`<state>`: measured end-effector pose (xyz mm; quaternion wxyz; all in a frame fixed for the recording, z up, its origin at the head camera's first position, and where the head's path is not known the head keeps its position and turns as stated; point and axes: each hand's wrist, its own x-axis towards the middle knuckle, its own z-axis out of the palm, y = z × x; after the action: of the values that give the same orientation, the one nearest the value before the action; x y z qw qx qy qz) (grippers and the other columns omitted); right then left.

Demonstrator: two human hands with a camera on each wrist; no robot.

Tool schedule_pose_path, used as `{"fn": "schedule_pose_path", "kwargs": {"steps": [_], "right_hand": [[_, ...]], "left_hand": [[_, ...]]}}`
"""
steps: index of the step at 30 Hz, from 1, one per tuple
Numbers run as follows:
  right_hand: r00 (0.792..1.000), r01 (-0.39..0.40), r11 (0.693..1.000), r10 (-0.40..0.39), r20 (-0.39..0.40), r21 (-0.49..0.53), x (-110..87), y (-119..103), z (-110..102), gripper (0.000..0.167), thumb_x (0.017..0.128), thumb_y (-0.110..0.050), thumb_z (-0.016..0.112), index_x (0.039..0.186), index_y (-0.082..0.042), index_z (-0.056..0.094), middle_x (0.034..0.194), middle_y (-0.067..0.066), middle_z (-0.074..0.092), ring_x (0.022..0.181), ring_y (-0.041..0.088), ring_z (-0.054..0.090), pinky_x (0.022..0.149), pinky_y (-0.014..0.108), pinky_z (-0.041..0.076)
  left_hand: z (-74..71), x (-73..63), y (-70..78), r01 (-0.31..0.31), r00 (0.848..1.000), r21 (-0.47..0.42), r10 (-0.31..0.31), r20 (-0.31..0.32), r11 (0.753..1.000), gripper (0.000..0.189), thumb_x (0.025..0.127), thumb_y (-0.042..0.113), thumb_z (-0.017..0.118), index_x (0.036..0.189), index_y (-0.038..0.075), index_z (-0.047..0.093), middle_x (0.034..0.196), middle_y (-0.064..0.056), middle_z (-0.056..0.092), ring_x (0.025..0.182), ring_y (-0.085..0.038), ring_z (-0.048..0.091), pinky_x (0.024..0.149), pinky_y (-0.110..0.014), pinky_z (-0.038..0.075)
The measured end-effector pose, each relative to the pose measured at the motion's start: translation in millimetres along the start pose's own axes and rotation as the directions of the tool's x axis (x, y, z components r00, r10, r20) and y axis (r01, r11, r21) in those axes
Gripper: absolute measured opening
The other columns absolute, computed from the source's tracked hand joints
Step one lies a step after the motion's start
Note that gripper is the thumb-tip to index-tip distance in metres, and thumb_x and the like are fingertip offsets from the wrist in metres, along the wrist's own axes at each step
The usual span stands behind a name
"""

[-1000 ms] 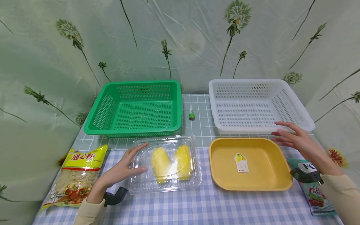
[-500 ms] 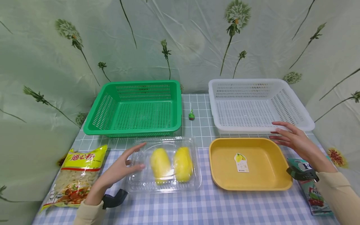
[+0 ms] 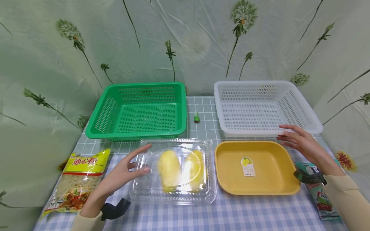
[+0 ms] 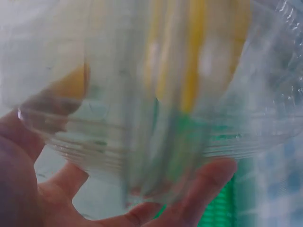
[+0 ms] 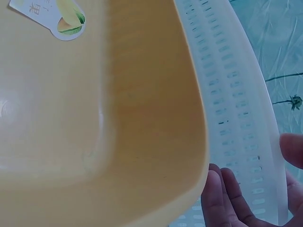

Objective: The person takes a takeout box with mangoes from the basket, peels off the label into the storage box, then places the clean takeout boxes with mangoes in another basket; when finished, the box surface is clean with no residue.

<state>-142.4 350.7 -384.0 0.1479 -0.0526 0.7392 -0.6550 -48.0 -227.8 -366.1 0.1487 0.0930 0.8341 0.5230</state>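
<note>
My left hand [image 3: 121, 173] grips the left end of a clear lidded plastic box [image 3: 173, 200] holding two yellow mangoes [image 3: 169, 168]. In the left wrist view, the thumb [image 4: 71, 85] shows through the clear plastic, and the other fingers [image 4: 213, 179] lie around its far side. The box's right side comes close to a yellow tub [image 3: 260, 189], which carries a small fruit-picture tag [image 3: 248, 169]. Over the front right corner of the white basket [image 3: 266, 132], my right hand [image 3: 306, 144] hovers with loosely spread fingers and holds nothing.
A green basket [image 3: 136, 134] stands behind the box. At far left lies a pasta bag [image 3: 81, 179]. A teal packet [image 3: 321, 195] lies partly under my right forearm. A small green ornament [image 3: 197, 118] sits between the baskets.
The clear box with the mangoes has shifted to the right and nearer to me, and looks slightly raised. My right hand moved a little left at first, then stayed nearly still.
</note>
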Motion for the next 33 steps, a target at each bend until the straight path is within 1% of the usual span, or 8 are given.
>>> {"fn": "schedule_pose_path", "kwargs": {"steps": [7, 11, 13, 18, 23, 25, 31, 33], "right_hand": [[1.000, 0.013, 0.999, -0.014, 0.018, 0.052, 0.3, 0.8, 0.1, 0.029, 0.103, -0.009, 0.041, 0.116, -0.027, 0.059, 0.105, -0.010, 0.066, 0.092, 0.005, 0.065, 0.077, 0.017, 0.051], [1.000, 0.011, 1.000, -0.012, 0.024, 0.019, -0.2, 1.1, -0.6, 0.030, 0.104, -0.009, 0.039, 0.117, -0.028, 0.058, 0.105, -0.011, 0.066, 0.093, 0.004, 0.064, 0.078, 0.016, 0.050], [1.000, 0.006, 1.000, -0.006, 0.022, 0.015, -0.4, 1.0, -0.9, 0.030, 0.104, -0.009, 0.039, 0.117, -0.029, 0.058, 0.105, -0.012, 0.066, 0.093, 0.003, 0.064, 0.078, 0.015, 0.049], [0.999, 0.025, 0.997, -0.028, 0.045, 0.075, -0.5, -0.1, 0.1, 0.030, 0.104, -0.008, 0.038, 0.119, -0.025, 0.058, 0.107, -0.008, 0.065, 0.097, 0.006, 0.064, 0.080, 0.015, 0.049], [0.998, 0.044, 0.994, -0.049, 0.049, 0.095, 0.2, 0.3, 2.7, 0.030, 0.104, -0.007, 0.038, 0.121, -0.023, 0.058, 0.109, -0.007, 0.063, 0.098, 0.007, 0.063, 0.082, 0.016, 0.049], [0.999, 0.031, 0.993, -0.035, 0.034, 0.112, 0.7, 0.6, 3.6, 0.029, 0.103, -0.007, 0.040, 0.119, -0.023, 0.058, 0.107, -0.006, 0.064, 0.097, 0.008, 0.064, 0.081, 0.017, 0.049], [0.999, 0.039, 0.980, -0.043, 0.018, 0.196, 0.6, 0.3, 4.1, 0.031, 0.103, -0.004, 0.040, 0.116, -0.022, 0.061, 0.103, -0.003, 0.067, 0.094, 0.009, 0.065, 0.080, 0.019, 0.051], [0.999, 0.043, 0.980, -0.046, 0.011, 0.194, 0.3, 0.3, 4.0, 0.031, 0.103, -0.004, 0.039, 0.117, -0.022, 0.061, 0.102, -0.003, 0.068, 0.094, 0.009, 0.065, 0.080, 0.018, 0.050]], "left_hand": [[-4.1, 4.0, 36.3, -0.059, 0.998, 0.033, 0.058, 0.010, 0.998, 0.066, 0.092, 0.022, 0.066, 0.149, 0.025, 0.034, 0.153, -0.012, 0.028, 0.129, -0.053, 0.031, 0.097, -0.068, 0.030], [-7.6, 16.5, 59.8, -0.082, 0.997, 0.042, 0.082, 0.014, 0.996, 0.066, 0.093, 0.024, 0.066, 0.149, 0.028, 0.033, 0.154, -0.010, 0.027, 0.130, -0.053, 0.031, 0.098, -0.067, 0.030], [-8.9, 25.8, 70.6, -0.095, 0.995, 0.039, 0.095, 0.017, 0.995, 0.066, 0.093, 0.025, 0.065, 0.150, 0.030, 0.033, 0.154, -0.007, 0.025, 0.127, -0.054, 0.035, 0.095, -0.065, 0.036], [-10.1, 54.9, 98.8, -0.132, 0.990, -0.005, 0.133, 0.038, 0.991, 0.067, 0.093, 0.024, 0.065, 0.150, 0.032, 0.031, 0.154, 0.000, 0.024, 0.120, -0.045, 0.048, 0.088, -0.053, 0.048], [-7.6, 92.4, 122.5, -0.160, 0.984, -0.054, 0.163, 0.076, 0.986, 0.066, 0.094, 0.023, 0.064, 0.150, 0.032, 0.030, 0.153, -0.004, 0.022, 0.102, -0.029, 0.064, 0.085, -0.043, 0.051], [-4.3, 108.5, 130.0, -0.160, 0.983, -0.046, 0.163, 0.085, 0.986, 0.065, 0.094, 0.025, 0.063, 0.150, 0.032, 0.030, 0.153, -0.007, 0.023, 0.100, -0.028, 0.064, 0.085, -0.043, 0.050], [12.2, 155.2, 148.5, -0.159, 0.983, -0.039, 0.162, 0.084, 0.987, 0.065, 0.093, 0.031, 0.065, 0.149, 0.033, 0.033, 0.151, -0.003, 0.025, 0.114, -0.022, 0.050, 0.081, -0.043, 0.050], [17.9, 169.7, 154.8, -0.153, 0.984, -0.053, 0.157, 0.088, 0.987, 0.065, 0.092, 0.032, 0.065, 0.149, 0.033, 0.034, 0.152, -0.004, 0.024, 0.114, -0.022, 0.051, 0.080, -0.042, 0.051]]}}
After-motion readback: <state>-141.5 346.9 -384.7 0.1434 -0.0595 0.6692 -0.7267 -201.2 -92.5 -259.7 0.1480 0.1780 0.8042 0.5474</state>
